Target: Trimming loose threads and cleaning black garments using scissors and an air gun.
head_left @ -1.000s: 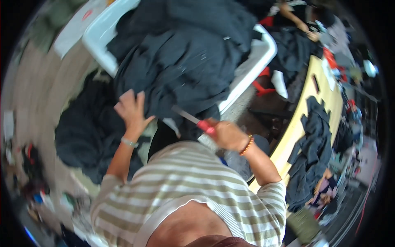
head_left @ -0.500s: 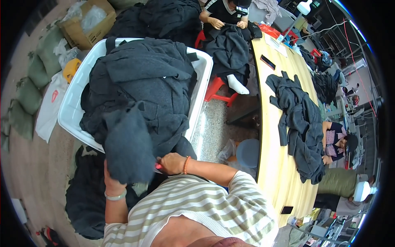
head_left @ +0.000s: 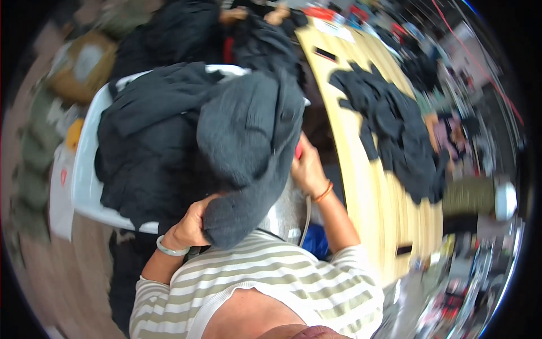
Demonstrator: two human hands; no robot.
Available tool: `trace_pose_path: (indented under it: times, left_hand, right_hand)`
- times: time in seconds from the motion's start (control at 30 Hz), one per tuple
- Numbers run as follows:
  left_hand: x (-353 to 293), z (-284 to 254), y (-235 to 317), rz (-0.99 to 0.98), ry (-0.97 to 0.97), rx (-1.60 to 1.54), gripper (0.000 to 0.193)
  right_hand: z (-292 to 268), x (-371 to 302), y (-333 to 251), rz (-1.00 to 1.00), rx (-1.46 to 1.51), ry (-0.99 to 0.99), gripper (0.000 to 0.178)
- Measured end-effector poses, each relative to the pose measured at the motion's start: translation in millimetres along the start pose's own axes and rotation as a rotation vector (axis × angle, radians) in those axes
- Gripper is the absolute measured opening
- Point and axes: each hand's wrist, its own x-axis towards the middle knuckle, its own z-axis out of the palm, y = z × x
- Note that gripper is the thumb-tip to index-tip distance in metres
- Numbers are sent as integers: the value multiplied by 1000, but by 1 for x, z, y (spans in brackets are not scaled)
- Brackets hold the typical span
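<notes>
Cluttered workroom, dark garment held at the white tub

To the right of the white tub stands a pale tabletop, bearing dark cloth. At the tub's right side, the dark garment is held up. Fingers of the left hand pinch its lower end; those of the right hand close around a red object, mostly hidden. Whether they also pinch fabric, I cannot tell. Handling the garment seems the present step; the next move probably calls for a steady left grip.
</notes>
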Motion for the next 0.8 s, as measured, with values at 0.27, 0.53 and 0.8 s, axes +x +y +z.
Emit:
trace_pose_path:
  times: [0.27, 0.53, 0.8]
  left_hand:
    - [65, 57, -33, -136, -323, -353, 81]
    - [47, 38, -46, -176, -485, 130, 60]
    - [0, -27, -85, -311, -124, 308, 55]
  right_hand:
    - [-283, 2, 25, -65, -557, 731, 15]
    - [-300, -48, 144, 691, -744, 462, 38]
    - [-42, -66, 221, 532, -349, -192, 24]
